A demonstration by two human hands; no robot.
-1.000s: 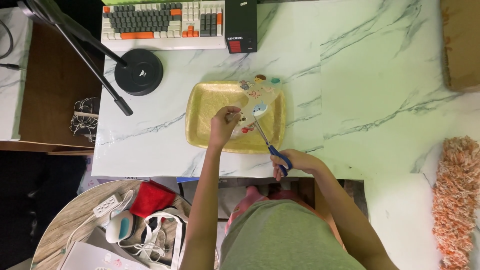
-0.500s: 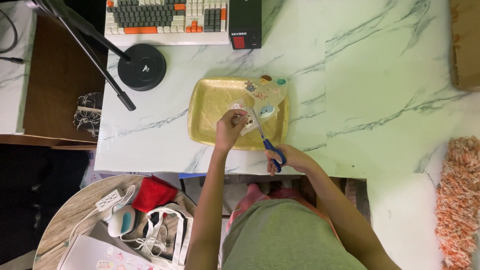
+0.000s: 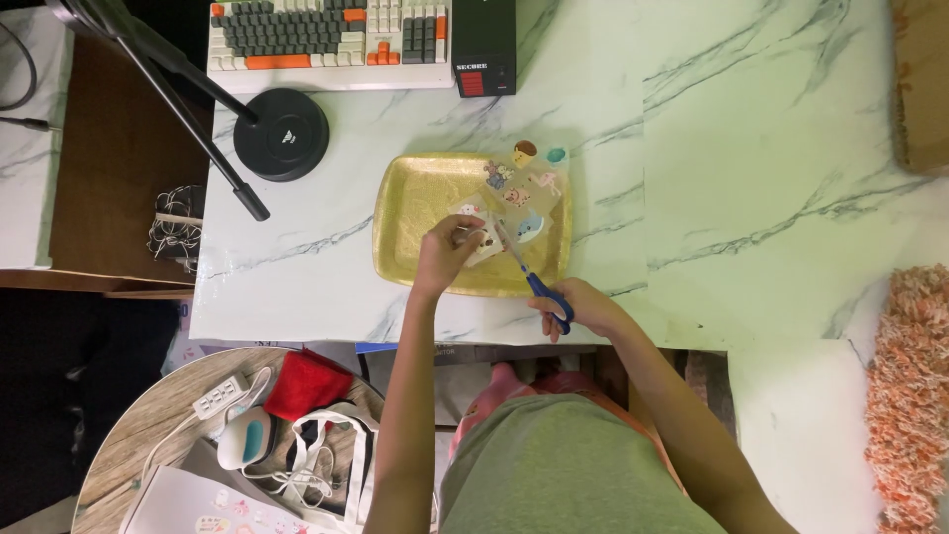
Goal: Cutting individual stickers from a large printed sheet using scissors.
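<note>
Over the gold tray (image 3: 400, 222) near the counter's front edge, the left hand (image 3: 447, 252) pinched the sticker sheet (image 3: 514, 198) while the right hand (image 3: 583, 307), fingers closed through the handles, angled the blue-handled scissors (image 3: 529, 277) up-left into its near edge.

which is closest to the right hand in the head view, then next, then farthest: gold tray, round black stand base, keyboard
From the right hand:
1. gold tray, just ahead, under the scissors' tip
2. round black stand base, farther left
3. keyboard, at the table's far edge

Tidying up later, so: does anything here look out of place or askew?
The sticker sheet lies askew, overhanging the gold tray's top right rim. Scissors in the right hand meet the part the left hand holds.
</note>
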